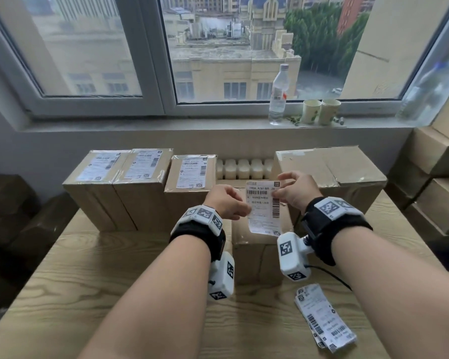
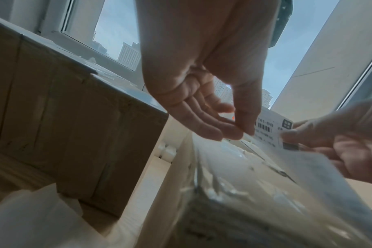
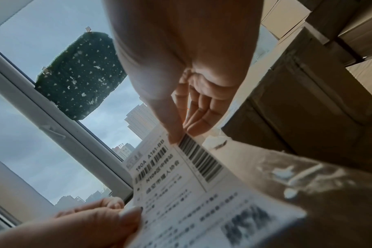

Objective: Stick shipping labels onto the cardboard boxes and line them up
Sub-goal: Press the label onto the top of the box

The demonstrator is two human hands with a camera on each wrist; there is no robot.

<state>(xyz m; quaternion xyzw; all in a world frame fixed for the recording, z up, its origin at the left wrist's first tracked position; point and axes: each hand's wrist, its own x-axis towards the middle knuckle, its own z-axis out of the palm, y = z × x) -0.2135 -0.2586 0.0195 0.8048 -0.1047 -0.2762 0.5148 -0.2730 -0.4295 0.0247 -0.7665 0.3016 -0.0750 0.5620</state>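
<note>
A white shipping label (image 1: 263, 207) hangs tilted above the plain cardboard box (image 1: 257, 246) at the table's centre. My left hand (image 1: 245, 212) pinches the label's left edge. My right hand (image 1: 276, 195) pinches its upper right edge by the barcode. In the left wrist view my left hand (image 2: 242, 132) has thumb and fingers closed on the label (image 2: 272, 130) over the box's taped top (image 2: 255, 184). In the right wrist view the thumb of my right hand (image 3: 181, 137) presses on the label (image 3: 191, 184). Three labelled boxes (image 1: 140, 177) stand in a row at the back left.
A loose stack of labels (image 1: 324, 317) lies on the wooden table (image 1: 88, 281) at the front right. A large cardboard box (image 1: 329, 172) stands at the back right, with more cartons (image 1: 436, 161) stacked beyond it. A bottle (image 1: 279, 94) and two paper cups (image 1: 320, 111) sit on the windowsill.
</note>
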